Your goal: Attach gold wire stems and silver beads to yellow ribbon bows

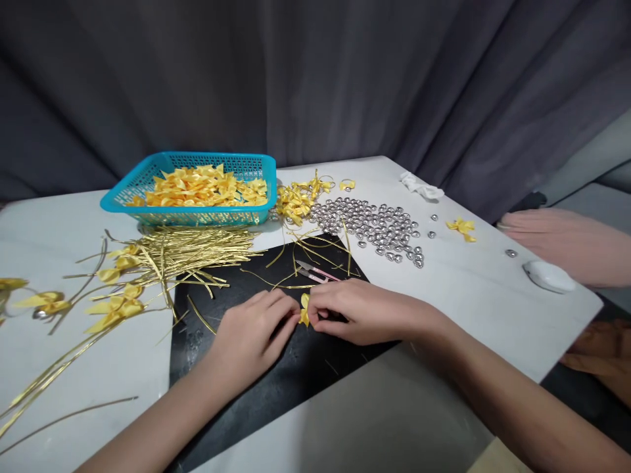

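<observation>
Between the fingertips of both hands is a small yellow ribbon bow [304,310], held just above a black mat [296,378]. My left hand [259,323] pinches its left side, and my right hand [348,311] pinches its right side. The fingers partly cover the bow. Just behind the hands lie small pink-handled scissors [317,271] on the mat. Around them are loose gold ties [197,253], with a thick bundle of these at the back left of the mat.
A blue basket [217,210] of yellow bows stands at the back left. Many silver heart-shaped beads [374,226] spread behind my right hand. More bows [116,307] lie left, one bow [462,228] right. A white dish [548,276] and white cloth [421,186] are on the right.
</observation>
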The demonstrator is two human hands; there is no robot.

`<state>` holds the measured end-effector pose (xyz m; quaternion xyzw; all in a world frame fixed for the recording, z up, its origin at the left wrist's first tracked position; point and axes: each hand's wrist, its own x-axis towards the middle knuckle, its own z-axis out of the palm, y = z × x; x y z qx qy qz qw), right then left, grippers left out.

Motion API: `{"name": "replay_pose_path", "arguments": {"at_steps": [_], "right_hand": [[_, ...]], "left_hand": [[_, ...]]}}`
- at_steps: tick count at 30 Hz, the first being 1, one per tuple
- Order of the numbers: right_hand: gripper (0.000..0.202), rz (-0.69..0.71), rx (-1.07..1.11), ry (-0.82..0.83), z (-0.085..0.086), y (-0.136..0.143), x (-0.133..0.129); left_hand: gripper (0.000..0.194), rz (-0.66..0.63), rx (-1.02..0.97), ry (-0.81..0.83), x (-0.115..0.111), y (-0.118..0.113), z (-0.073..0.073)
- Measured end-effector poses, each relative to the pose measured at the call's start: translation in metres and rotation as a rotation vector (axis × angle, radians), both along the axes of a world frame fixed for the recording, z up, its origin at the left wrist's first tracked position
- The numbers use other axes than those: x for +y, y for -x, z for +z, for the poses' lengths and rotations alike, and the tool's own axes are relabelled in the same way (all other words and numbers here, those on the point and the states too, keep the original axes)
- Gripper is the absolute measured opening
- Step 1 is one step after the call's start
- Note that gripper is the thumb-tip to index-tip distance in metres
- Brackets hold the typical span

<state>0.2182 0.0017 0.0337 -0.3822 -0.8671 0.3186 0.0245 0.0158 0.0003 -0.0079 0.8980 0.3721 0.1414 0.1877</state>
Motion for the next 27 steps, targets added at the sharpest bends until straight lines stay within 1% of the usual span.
{"name": "replay_pose_path", "arguments": {"at_steps": [2,4,5,7,9,11,14,18,21,24,27], "right_hand": [[0.009,-0.056,0.099,-0.022,-0.0021,-0.0022,0.0016],[0.016,-0.108,0.197,-0.082,-0.0048,-0.0038,0.0032],[0.02,-0.111,0.216,-0.103,-0.006,-0.0044,0.0038],[0.022,-0.082,0.181,-0.107,-0.0078,-0.0053,0.0046],[0.019,-0.06,0.122,-0.092,-0.0083,-0.0059,0.0049],[0.015,-0.069,0.101,-0.091,-0.008,-0.0061,0.0051],[0.01,-0.1,0.092,-0.086,-0.007,-0.0055,0.0056],[0.015,-0.174,0.094,-0.076,-0.0072,-0.0037,0.006],[0.011,-0.208,0.074,-0.048,-0.008,-0.0027,0.0055],[0.006,-0.24,0.055,0.011,-0.0082,-0.002,0.0046],[0.006,-0.266,0.052,0.036,-0.007,-0.0007,0.003]], "left_hand": [[0.018,-0.038,0.032,-0.071,-0.0002,0.0008,-0.0018],[0.019,-0.052,0.043,-0.106,0.0002,0.0012,-0.0032],[0.019,-0.052,0.044,-0.113,0.0005,0.0011,-0.0035],[0.019,-0.046,0.048,-0.108,0.001,0.0006,-0.0033],[0.019,-0.032,0.051,-0.096,0.0013,-0.0001,-0.0025],[0.017,-0.02,0.05,-0.094,0.0012,-0.0007,-0.0017],[0.015,-0.011,0.041,-0.112,0.0007,-0.0011,-0.0015],[0.014,0.026,0.025,-0.174,-0.0002,-0.0012,-0.0029],[0.015,0.033,0.022,-0.217,-0.0008,-0.0011,-0.0037],[0.013,0.028,0.022,-0.203,-0.0012,-0.0011,-0.0032],[0.011,0.022,0.028,-0.181,-0.0017,-0.0011,-0.0023]]}}
